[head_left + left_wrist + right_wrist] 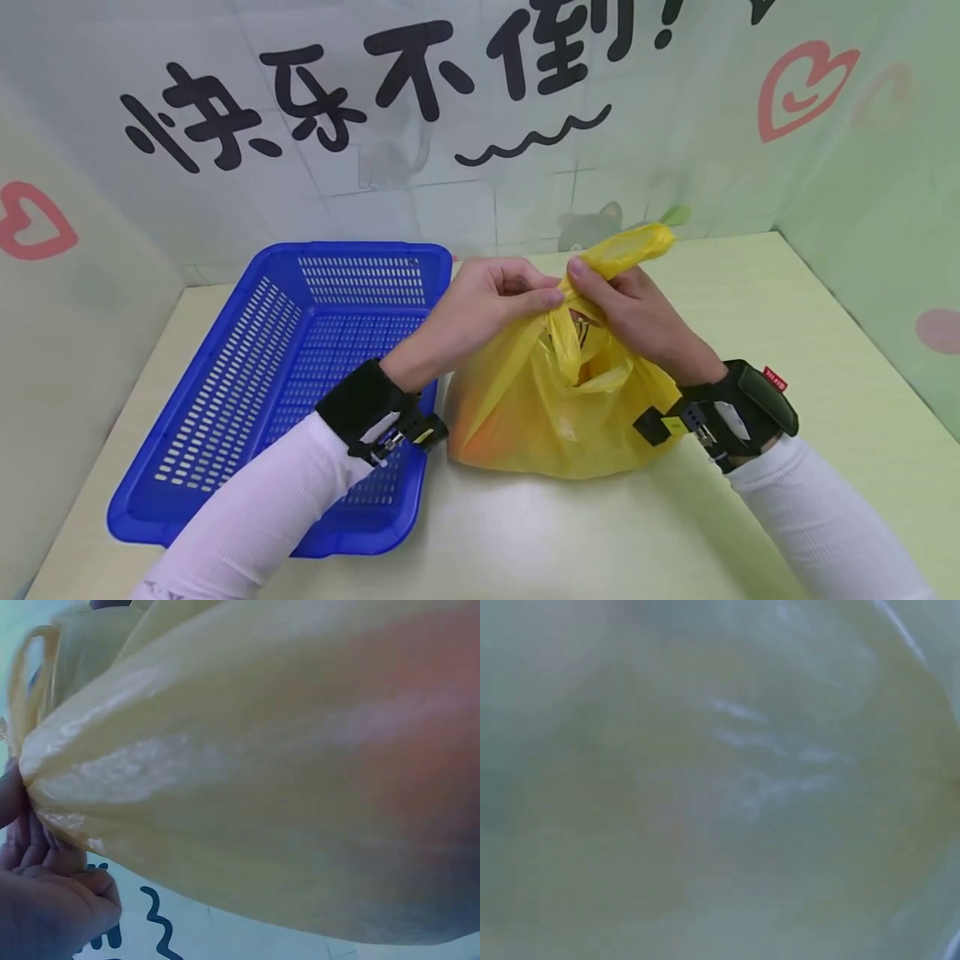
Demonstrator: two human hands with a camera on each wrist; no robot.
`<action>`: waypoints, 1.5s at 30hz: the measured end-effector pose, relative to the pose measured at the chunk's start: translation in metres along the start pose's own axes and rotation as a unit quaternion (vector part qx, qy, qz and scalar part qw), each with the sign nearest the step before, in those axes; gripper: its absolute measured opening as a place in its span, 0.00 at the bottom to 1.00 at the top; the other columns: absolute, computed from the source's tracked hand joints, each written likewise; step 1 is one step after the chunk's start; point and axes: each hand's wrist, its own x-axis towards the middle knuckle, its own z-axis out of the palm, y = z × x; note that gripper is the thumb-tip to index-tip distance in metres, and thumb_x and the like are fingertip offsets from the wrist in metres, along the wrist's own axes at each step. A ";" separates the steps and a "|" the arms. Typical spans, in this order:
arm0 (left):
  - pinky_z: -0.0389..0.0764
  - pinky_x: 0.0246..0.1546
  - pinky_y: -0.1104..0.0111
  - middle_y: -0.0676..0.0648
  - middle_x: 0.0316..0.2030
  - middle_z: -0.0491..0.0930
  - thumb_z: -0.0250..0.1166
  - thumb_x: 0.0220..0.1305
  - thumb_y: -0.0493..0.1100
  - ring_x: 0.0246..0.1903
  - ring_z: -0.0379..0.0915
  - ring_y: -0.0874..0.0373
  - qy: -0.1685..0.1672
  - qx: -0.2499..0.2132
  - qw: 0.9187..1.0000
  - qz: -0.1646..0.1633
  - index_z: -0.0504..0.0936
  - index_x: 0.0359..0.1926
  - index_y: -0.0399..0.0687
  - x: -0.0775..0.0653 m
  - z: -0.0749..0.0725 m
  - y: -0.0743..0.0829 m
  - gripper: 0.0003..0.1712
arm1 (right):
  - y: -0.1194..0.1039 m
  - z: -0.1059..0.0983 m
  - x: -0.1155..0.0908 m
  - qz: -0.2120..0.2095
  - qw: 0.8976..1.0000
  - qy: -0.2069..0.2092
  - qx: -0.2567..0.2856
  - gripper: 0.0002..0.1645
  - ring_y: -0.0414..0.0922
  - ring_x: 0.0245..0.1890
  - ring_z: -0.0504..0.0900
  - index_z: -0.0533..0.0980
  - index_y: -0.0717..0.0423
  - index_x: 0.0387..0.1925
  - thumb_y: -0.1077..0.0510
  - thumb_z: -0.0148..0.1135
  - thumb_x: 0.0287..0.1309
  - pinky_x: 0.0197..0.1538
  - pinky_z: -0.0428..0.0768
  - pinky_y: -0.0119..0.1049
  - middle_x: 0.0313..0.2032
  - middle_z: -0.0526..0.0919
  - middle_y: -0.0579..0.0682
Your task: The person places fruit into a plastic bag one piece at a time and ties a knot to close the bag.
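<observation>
A filled yellow plastic bag (570, 425) stands on the table, its gathered top raised between both hands. Orange shapes show dimly through its lower left side; what they are cannot be told. My left hand (498, 296) pinches the bag's top from the left between thumb and fingers. From the right, my right hand (637, 308) grips a twisted handle, whose loose end sticks out past the thumb. In the left wrist view the stretched plastic bag (225, 780) fills most of the picture, with the left hand (52, 892) at the lower left. Blurred bag plastic (765, 787) covers the right wrist view.
A blue plastic basket (431, 333) with slotted walls stands left of the bag, under the left forearm. The pale table (787, 333) meets a printed backdrop (450, 208) behind and side panels at left and right.
</observation>
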 end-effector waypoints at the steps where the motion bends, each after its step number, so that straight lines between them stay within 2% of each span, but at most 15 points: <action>1: 0.79 0.34 0.74 0.45 0.37 0.88 0.68 0.64 0.42 0.34 0.82 0.60 0.005 0.017 1.000 -0.005 0.86 0.38 0.40 0.000 0.000 0.001 0.09 | 0.000 0.000 0.000 -0.004 1.000 0.001 -0.008 0.25 0.50 0.28 0.75 0.71 0.61 0.37 0.43 0.44 0.75 0.34 0.79 0.32 0.27 0.71 0.53; 5: 0.78 0.37 0.72 0.49 0.33 0.87 0.69 0.62 0.46 0.34 0.81 0.59 0.002 0.105 0.994 -0.018 0.85 0.36 0.45 -0.002 0.000 0.008 0.08 | 0.002 0.001 -0.002 -0.018 0.999 0.008 -0.043 0.24 0.48 0.26 0.72 0.71 0.61 0.35 0.45 0.44 0.75 0.33 0.75 0.31 0.26 0.72 0.55; 8: 0.75 0.33 0.72 0.50 0.29 0.83 0.68 0.64 0.46 0.30 0.77 0.58 0.000 0.166 0.986 0.002 0.84 0.33 0.45 -0.003 0.001 0.012 0.09 | 0.003 0.001 -0.003 -0.018 0.998 0.004 -0.052 0.24 0.47 0.26 0.71 0.71 0.61 0.34 0.45 0.44 0.75 0.33 0.72 0.32 0.27 0.73 0.58; 11: 0.71 0.28 0.73 0.49 0.25 0.79 0.67 0.65 0.44 0.26 0.72 0.58 0.011 0.190 0.981 0.027 0.83 0.30 0.44 -0.003 0.004 0.011 0.10 | 0.003 0.001 -0.003 -0.004 1.000 -0.005 -0.030 0.23 0.47 0.27 0.72 0.70 0.60 0.35 0.44 0.44 0.75 0.33 0.73 0.32 0.27 0.73 0.55; 14: 0.69 0.27 0.74 0.49 0.24 0.78 0.67 0.65 0.43 0.25 0.71 0.58 0.015 0.191 0.981 0.034 0.83 0.29 0.43 -0.002 0.006 0.010 0.09 | 0.004 0.000 -0.003 0.006 1.000 -0.028 -0.007 0.23 0.46 0.27 0.72 0.69 0.61 0.36 0.45 0.43 0.75 0.34 0.74 0.32 0.27 0.72 0.51; 17: 0.68 0.27 0.73 0.50 0.24 0.78 0.67 0.65 0.43 0.25 0.70 0.58 0.008 0.188 0.982 0.030 0.83 0.29 0.43 -0.001 0.004 0.009 0.09 | 0.004 -0.005 -0.001 0.027 0.997 -0.066 0.004 0.24 0.47 0.29 0.73 0.69 0.62 0.37 0.44 0.43 0.75 0.36 0.75 0.32 0.28 0.71 0.51; 20: 0.68 0.27 0.73 0.50 0.24 0.81 0.68 0.64 0.44 0.26 0.71 0.58 -0.002 0.180 0.983 0.022 0.85 0.30 0.44 -0.001 0.001 0.009 0.09 | 0.002 -0.015 0.002 0.057 0.991 -0.114 -0.029 0.23 0.47 0.32 0.75 0.71 0.60 0.39 0.42 0.48 0.72 0.39 0.76 0.33 0.29 0.73 0.51; 22: 0.68 0.28 0.72 0.49 0.25 0.83 0.68 0.63 0.43 0.26 0.72 0.58 -0.009 0.172 0.985 0.015 0.86 0.30 0.44 -0.001 0.000 0.008 0.08 | 0.000 -0.021 0.006 0.058 0.985 -0.155 -0.052 0.21 0.47 0.32 0.75 0.74 0.59 0.37 0.43 0.54 0.69 0.40 0.76 0.34 0.28 0.74 0.51; 24: 0.68 0.28 0.72 0.49 0.26 0.85 0.69 0.63 0.43 0.26 0.72 0.59 -0.015 0.164 0.986 0.008 0.86 0.31 0.44 -0.002 -0.002 0.007 0.07 | -0.003 -0.025 0.013 0.034 0.977 -0.200 -0.068 0.18 0.46 0.29 0.76 0.76 0.58 0.32 0.47 0.60 0.66 0.36 0.76 0.34 0.24 0.75 0.50; 27: 0.68 0.27 0.72 0.49 0.26 0.86 0.69 0.62 0.41 0.26 0.73 0.59 -0.020 0.152 0.988 0.003 0.87 0.31 0.44 -0.002 -0.005 0.006 0.05 | -0.009 -0.026 0.026 -0.029 0.959 -0.274 -0.066 0.15 0.46 0.22 0.72 0.76 0.58 0.24 0.54 0.64 0.63 0.27 0.73 0.34 0.18 0.71 0.50; 30: 0.67 0.26 0.72 0.50 0.25 0.86 0.70 0.61 0.42 0.25 0.72 0.60 -0.027 0.138 0.990 -0.002 0.88 0.31 0.45 -0.002 -0.007 0.005 0.06 | -0.016 -0.027 0.034 -0.051 0.946 -0.310 -0.080 0.17 0.44 0.18 0.68 0.74 0.54 0.19 0.56 0.66 0.61 0.22 0.66 0.33 0.15 0.67 0.48; 35: 0.70 0.27 0.73 0.51 0.26 0.86 0.70 0.61 0.43 0.29 0.74 0.60 -0.053 0.086 0.995 -0.023 0.88 0.30 0.44 0.001 -0.012 0.001 0.07 | -0.026 -0.029 0.036 -0.037 0.936 -0.329 -0.120 0.19 0.43 0.16 0.66 0.72 0.53 0.17 0.53 0.65 0.62 0.22 0.65 0.31 0.14 0.66 0.47; 39: 0.73 0.30 0.73 0.51 0.27 0.87 0.70 0.62 0.42 0.33 0.76 0.60 -0.071 0.068 0.995 -0.026 0.88 0.31 0.43 0.003 -0.016 0.000 0.07 | -0.030 -0.028 0.036 -0.079 0.928 -0.338 -0.133 0.20 0.41 0.15 0.64 0.71 0.54 0.17 0.55 0.64 0.63 0.21 0.63 0.31 0.14 0.65 0.49; 41: 0.75 0.33 0.72 0.51 0.28 0.87 0.70 0.62 0.42 0.35 0.77 0.59 -0.078 0.072 0.994 -0.020 0.88 0.32 0.43 0.004 -0.018 0.001 0.06 | -0.031 -0.026 0.036 -0.117 0.923 -0.336 -0.147 0.19 0.39 0.14 0.63 0.71 0.53 0.17 0.56 0.63 0.64 0.20 0.63 0.31 0.14 0.66 0.48; 45: 0.77 0.41 0.69 0.49 0.32 0.88 0.68 0.63 0.42 0.38 0.79 0.57 -0.088 0.077 0.993 -0.014 0.88 0.35 0.43 0.004 -0.021 0.002 0.07 | -0.033 -0.026 0.035 -0.171 0.913 -0.309 -0.206 0.20 0.35 0.15 0.63 0.71 0.51 0.16 0.57 0.63 0.64 0.21 0.64 0.29 0.14 0.66 0.43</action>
